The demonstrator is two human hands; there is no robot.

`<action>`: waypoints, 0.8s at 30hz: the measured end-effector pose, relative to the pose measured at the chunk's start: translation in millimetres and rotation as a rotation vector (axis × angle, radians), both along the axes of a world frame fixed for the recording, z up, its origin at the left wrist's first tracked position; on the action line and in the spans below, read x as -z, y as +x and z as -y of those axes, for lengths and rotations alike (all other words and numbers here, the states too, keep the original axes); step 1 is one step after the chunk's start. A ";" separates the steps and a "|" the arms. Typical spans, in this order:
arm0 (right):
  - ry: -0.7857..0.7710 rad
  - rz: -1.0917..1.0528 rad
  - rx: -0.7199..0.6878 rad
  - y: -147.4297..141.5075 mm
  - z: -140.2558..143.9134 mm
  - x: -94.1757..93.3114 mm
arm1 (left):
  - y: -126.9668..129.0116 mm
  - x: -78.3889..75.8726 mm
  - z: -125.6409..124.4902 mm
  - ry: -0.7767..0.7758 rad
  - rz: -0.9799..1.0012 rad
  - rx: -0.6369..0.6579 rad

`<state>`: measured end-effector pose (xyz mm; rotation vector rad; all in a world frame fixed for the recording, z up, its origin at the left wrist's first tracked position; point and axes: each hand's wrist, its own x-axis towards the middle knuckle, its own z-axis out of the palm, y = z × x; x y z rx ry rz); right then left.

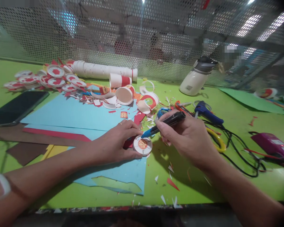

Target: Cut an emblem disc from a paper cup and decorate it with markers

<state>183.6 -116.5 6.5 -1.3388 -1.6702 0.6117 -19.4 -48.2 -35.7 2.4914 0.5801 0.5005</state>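
Note:
My left hand [123, 140] steadies a small round white paper disc [135, 145] between thumb and fingers, over the edge of a light blue paper sheet [132, 176]. An orange-red printed emblem sits in the disc's middle, with dark marks around it. My right hand [184, 135] is closed on a marker [162, 124] with a black barrel and a blue end. The blue end meets the disc's upper rim; whether the tip is pressing cannot be made out. A small red-and-gold square [124, 114] lies on the blue paper beyond my left hand.
Cut paper cups [125, 95], scraps and a pile of red-and-white discs [55, 82] lie at the back. A phone [19, 107] is on the left. To the right are a blue glue gun [209, 113], black cable, yellow-handled scissors [219, 140] and a white bottle [195, 78].

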 end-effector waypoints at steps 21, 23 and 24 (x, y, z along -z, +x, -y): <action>0.004 0.009 -0.017 -2.4 -2.7 3.0 | -0.5 -0.9 0.9 -0.004 -0.010 -0.004; 0.007 0.006 -0.022 -2.4 -3.1 3.3 | -0.6 -0.5 0.5 0.001 -0.001 -0.003; 0.010 0.009 -0.022 -2.5 -3.2 3.4 | -0.6 -0.2 0.3 0.002 0.001 -0.003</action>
